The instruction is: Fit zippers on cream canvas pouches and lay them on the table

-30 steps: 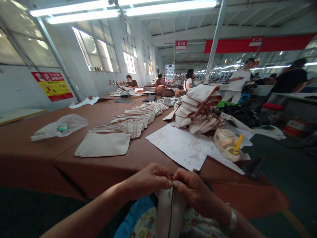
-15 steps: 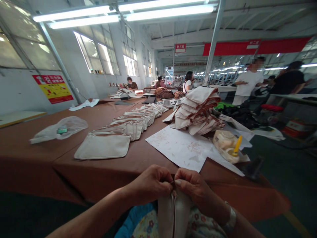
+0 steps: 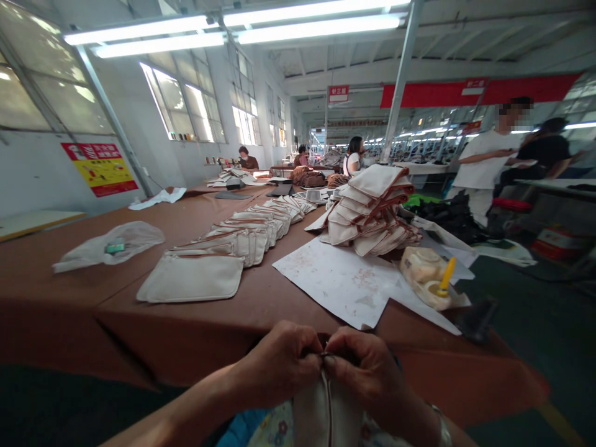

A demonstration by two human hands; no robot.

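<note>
A cream zippered pouch (image 3: 310, 413) hangs upright over my lap, its brown zipper running down the middle. My left hand (image 3: 293, 354) pinches the top end of the pouch from the left side. Opposite it, my right hand (image 3: 363, 363) grips the same end, thumb and forefinger pressed together. The fingertips of both hands nearly meet at the zipper's end; the small part between them is mostly hidden. On the brown table ahead, a row of finished-looking cream pouches (image 3: 190, 276) lies overlapping and leads away from me.
A tall pile of cream pouches with brown edges (image 3: 367, 205) stands on white paper (image 3: 326, 279). To its right are a plastic-wrapped container (image 3: 423, 267) and a yellow-handled tool (image 3: 447, 276). A clear plastic bag (image 3: 135, 233) lies left on the brown table (image 3: 60, 304). Co-workers are farther back.
Both hands have dropped slightly, still pinching the pouch's end. In the background, the person in white has moved to the right.
</note>
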